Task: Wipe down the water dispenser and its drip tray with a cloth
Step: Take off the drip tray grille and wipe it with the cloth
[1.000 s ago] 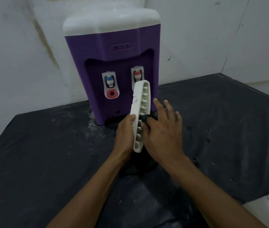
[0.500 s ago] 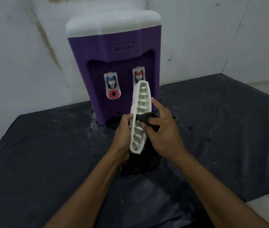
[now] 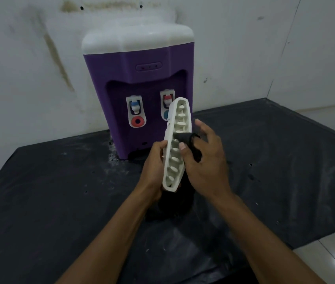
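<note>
A purple water dispenser (image 3: 142,74) with a white top stands against the wall at the back of the table. It has two taps, one blue and one red. My left hand (image 3: 154,167) grips the white slotted drip tray (image 3: 175,148), held upright on edge in front of the dispenser. My right hand (image 3: 205,162) holds a black cloth (image 3: 187,138) wrapped over its fingers and presses it into the tray's slots near the middle. More of the cloth hangs down below the tray.
The table is covered with a black plastic sheet (image 3: 50,201) marked with white dust and small holes. A stained white wall (image 3: 29,68) rises behind it. A tiled floor (image 3: 330,257) shows past the table's right front edge.
The tray has turned so its slotted face shows more toward me. My right hand with the cloth has slid up the tray from its lower half to the middle.
</note>
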